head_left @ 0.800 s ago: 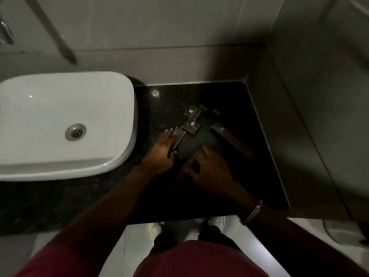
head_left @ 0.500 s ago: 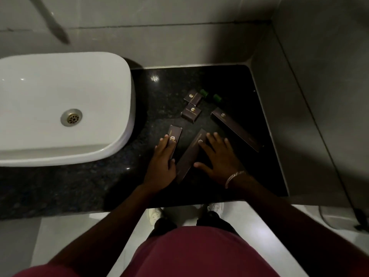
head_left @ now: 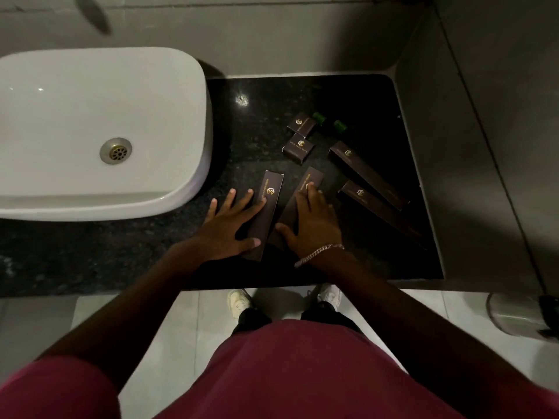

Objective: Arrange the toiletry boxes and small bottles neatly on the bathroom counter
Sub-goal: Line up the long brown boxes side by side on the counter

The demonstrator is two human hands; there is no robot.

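Note:
Several dark brown toiletry boxes with gold logos lie on the black granite counter (head_left: pixel 348 95). My left hand (head_left: pixel 230 225) lies flat, fingers spread, on a long box (head_left: pixel 272 189) and the counter beside it. My right hand (head_left: pixel 314 219) presses flat on a second long box (head_left: pixel 308 181) angled next to it. Two more long boxes (head_left: pixel 363 170) (head_left: pixel 372 204) lie diagonally to the right, untouched. Two small boxes (head_left: pixel 302 124) (head_left: pixel 298 148) sit further back. Behind them are two small bottles with green caps (head_left: pixel 319 117) (head_left: pixel 340 126), their dark bodies hard to make out.
A white basin (head_left: pixel 99 131) with a metal drain fills the counter's left side. Grey tiled walls close the back and right of the counter. The counter's front edge runs just below my wrists, with the floor and my shoes beneath.
Both hands have shifted along the two near boxes; the left hand now lies more spread beside its box. A fourth long box has come into sight on the right. The camera has tilted.

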